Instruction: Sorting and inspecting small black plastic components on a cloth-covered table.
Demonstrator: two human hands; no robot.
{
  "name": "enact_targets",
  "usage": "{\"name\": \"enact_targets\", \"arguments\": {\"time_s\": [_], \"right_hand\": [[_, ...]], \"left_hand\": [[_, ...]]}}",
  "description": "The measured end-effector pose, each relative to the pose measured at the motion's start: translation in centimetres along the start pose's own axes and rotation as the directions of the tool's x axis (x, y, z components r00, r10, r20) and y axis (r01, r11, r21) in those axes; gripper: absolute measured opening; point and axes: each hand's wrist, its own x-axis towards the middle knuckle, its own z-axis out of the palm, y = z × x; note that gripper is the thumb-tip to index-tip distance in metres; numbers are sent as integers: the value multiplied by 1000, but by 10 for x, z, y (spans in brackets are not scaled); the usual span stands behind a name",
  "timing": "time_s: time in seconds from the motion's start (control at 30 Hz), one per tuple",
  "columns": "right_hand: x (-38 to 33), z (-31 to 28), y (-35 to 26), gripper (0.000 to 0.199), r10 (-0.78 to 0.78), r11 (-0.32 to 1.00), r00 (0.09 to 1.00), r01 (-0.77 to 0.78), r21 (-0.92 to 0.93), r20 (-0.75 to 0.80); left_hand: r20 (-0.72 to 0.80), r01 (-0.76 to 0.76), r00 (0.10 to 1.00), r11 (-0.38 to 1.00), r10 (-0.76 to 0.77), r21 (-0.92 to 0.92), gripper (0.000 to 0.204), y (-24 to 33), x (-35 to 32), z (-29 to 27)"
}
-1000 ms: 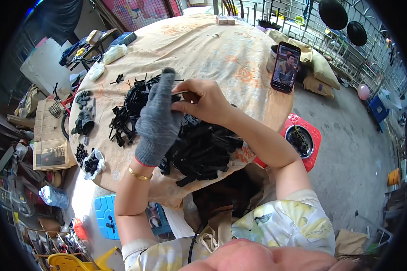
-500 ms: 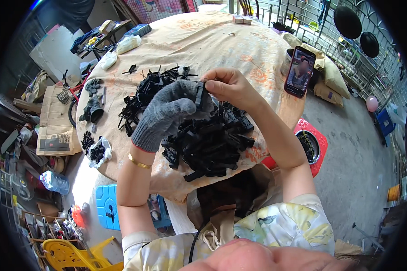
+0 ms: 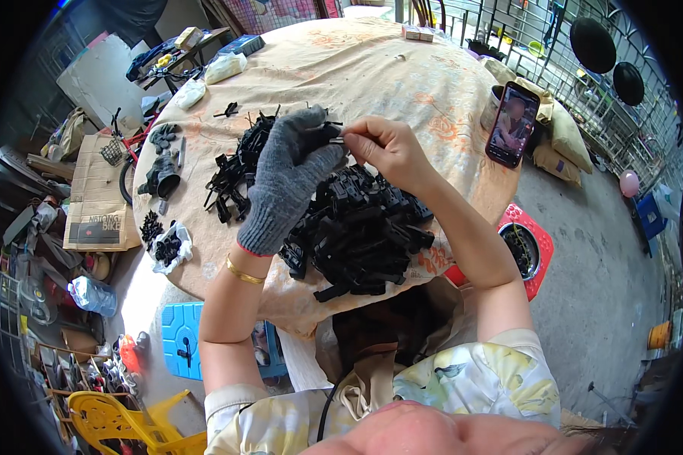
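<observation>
My left hand (image 3: 281, 178), in a grey knitted glove, is bent around a dark piece that looks like a black plastic part (image 3: 320, 139), mostly hidden between the fingers and thumb. My bare right hand (image 3: 385, 154) meets it from the right, thumb and forefinger pinched on a small silvery piece (image 3: 336, 140) too small to identify. Below both hands lies a big heap of black plastic parts (image 3: 364, 243). Another pile of black parts (image 3: 231, 178), with thin projecting bits, spreads behind and left of the glove.
A patterned cloth covers the round table (image 3: 341, 68). At its left lie a dark glove (image 3: 159, 178) and a white bag of small black pieces (image 3: 171, 246). A phone (image 3: 512, 123) stands at the right edge. Beside the table is a red stool (image 3: 535, 262) holding a bowl.
My gloved hand has turned, its fingers now pointing farther away and less wrapped over. The black part upright in it before is now mostly hidden. My right hand has shifted slightly right.
</observation>
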Motion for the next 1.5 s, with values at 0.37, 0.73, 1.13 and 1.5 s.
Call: {"name": "enact_targets", "arguments": {"time_s": [0.37,0.73,1.13,1.5], "right_hand": [[-4,5,-9,12,4,1000,1000,-4,3,-6],[8,-27,3,21,-107,939,992,125,-322,74],[30,-22,75,17,249,232,947,147,-962,205],[12,7,23,10,-190,982,977,188,22,94]], "left_hand": [[16,-308,942,846,335,436,22,-8,-5,-2],[213,-444,889,642,406,625,24,-1,1,-3],[523,-193,852,936,12,294,46,7,3,-13],[172,219,959,974,-227,65,70,-18,16,-34]]}}
